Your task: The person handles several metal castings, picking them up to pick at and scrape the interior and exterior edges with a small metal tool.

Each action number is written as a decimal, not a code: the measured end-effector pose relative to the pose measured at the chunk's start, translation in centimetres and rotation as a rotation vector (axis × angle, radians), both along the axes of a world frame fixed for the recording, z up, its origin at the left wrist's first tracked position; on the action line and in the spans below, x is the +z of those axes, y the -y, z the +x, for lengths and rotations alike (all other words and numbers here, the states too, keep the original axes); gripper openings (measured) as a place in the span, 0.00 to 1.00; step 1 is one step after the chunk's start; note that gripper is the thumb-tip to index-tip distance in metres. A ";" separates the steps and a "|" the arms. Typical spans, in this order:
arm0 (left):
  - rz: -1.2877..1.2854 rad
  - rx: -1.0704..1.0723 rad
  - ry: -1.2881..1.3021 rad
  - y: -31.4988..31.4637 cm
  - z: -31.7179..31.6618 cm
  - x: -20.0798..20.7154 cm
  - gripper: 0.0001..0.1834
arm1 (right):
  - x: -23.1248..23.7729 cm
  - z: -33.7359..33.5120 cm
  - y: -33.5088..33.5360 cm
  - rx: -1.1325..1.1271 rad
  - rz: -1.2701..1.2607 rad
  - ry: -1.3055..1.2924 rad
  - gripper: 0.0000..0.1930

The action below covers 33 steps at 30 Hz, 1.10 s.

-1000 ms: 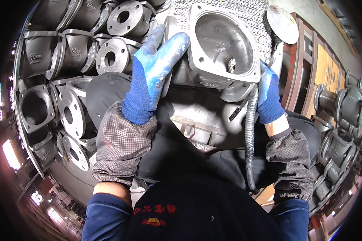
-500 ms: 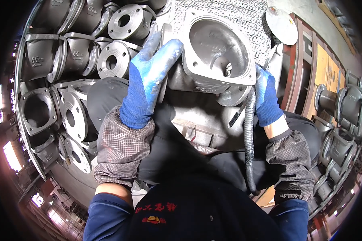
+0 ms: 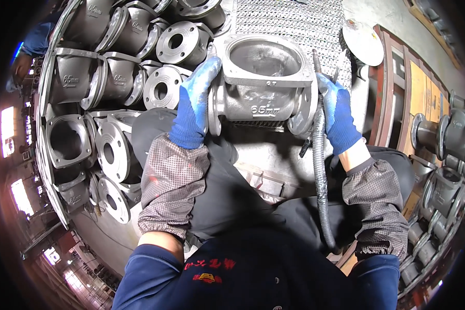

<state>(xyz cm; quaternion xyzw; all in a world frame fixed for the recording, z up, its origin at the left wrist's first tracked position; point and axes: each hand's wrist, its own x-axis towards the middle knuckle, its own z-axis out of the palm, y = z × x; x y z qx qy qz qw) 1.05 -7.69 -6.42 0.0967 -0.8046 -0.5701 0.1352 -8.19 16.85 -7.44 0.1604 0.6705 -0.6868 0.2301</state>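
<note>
A grey cast-metal valve body (image 3: 258,98) with a square-rimmed top opening and a flange at each end stands upright before me. My left hand (image 3: 199,85), in a blue coated glove, grips its left flange. On the other side, my right hand (image 3: 336,101), gloved alike, is at the right flange; its fingertips are partly hidden. A grey ribbed hose (image 3: 320,165) runs up from my lap to the right hand. Dark rod-like parts stick out near that hand, and I cannot tell whether it holds them too. Beneath the casting lies a patterned metal surface (image 3: 289,20).
Stacked flanged castings (image 3: 72,77) fill a rack at my left. More castings (image 3: 444,186) stand at the right, beyond a reddish-brown frame (image 3: 385,88). A white round disc (image 3: 363,42) sits at the back right. Another person's blue sleeve (image 3: 37,40) shows at the far left.
The valve body has tipped from leaning toward me to upright, so its side faces me now. Both hands have stayed at its ends. The view has shifted slightly.
</note>
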 end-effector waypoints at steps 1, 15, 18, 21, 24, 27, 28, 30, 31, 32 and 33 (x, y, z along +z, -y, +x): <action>0.053 0.010 0.044 0.1 0.1 0.1 0.20 | 0.1 0.0 0.1 -0.012 -0.028 0.002 0.14; -0.394 -0.157 -0.276 -2.4 -0.5 2.6 0.29 | -4.2 -1.1 -3.0 -0.113 0.012 -0.120 0.14; -0.518 -0.139 -0.308 -3.4 -1.0 3.6 0.25 | -3.8 -1.3 -3.9 -0.029 0.103 -0.033 0.14; -0.595 -0.147 -0.368 -4.0 -1.5 3.4 0.21 | -3.9 -0.7 -4.0 -0.108 0.009 -0.038 0.13; -0.188 -0.124 -0.235 -5.9 -1.6 3.1 0.25 | -3.7 0.0 -4.2 -0.136 -0.001 -0.123 0.13; -0.069 -0.061 0.042 -7.6 -1.7 3.7 0.45 | -4.4 -0.5 -5.2 -0.116 0.042 -0.051 0.14; -0.072 -0.089 0.056 -7.6 -1.9 3.9 0.49 | -4.7 -0.7 -5.3 -0.131 0.078 -0.027 0.14; -0.050 -0.072 0.057 -7.7 -2.0 3.9 0.47 | -5.0 -0.9 -5.4 -0.144 0.082 -0.020 0.14; -0.026 -0.048 0.062 -7.7 -1.9 3.8 0.46 | -4.8 -0.9 -5.4 -0.131 0.063 -0.017 0.14; -0.025 -0.048 0.063 -7.3 -1.8 3.3 0.46 | -4.6 -0.9 -5.3 -0.118 0.044 -0.013 0.14; -0.080 -0.072 0.005 -6.8 -1.8 3.1 0.47 | -4.4 -0.8 -5.2 -0.117 0.044 -0.012 0.14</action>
